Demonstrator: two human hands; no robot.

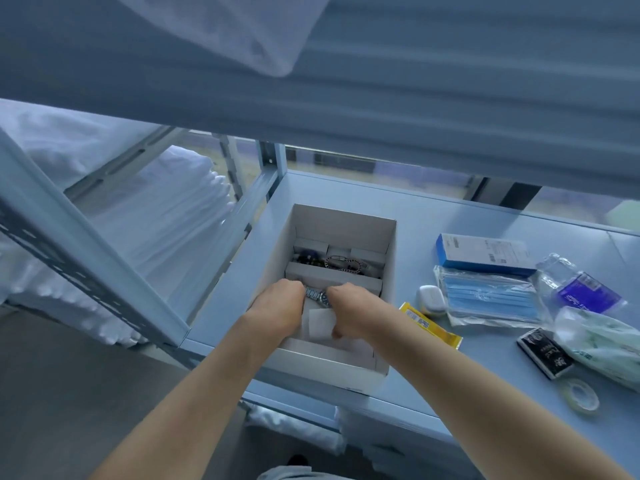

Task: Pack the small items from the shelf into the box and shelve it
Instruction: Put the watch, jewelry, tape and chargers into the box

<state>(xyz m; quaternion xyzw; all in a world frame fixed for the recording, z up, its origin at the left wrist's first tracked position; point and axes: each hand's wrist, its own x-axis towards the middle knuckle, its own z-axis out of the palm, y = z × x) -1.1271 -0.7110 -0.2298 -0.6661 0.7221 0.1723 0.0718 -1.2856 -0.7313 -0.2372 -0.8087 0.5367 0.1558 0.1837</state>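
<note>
I see the grey shelf (433, 216) carrying the open white box (389, 271) near its left end. Inside the box, my left hand (278, 311) and right hand (349, 308), fingers curled, hold a metal watch (317, 296) between them over the front compartment.

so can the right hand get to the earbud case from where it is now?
Probably yes. The right hand is down in the white box, busy with the wristwatch, but the earbud case sits just right of the box on the shelf, uncovered from above.
</note>
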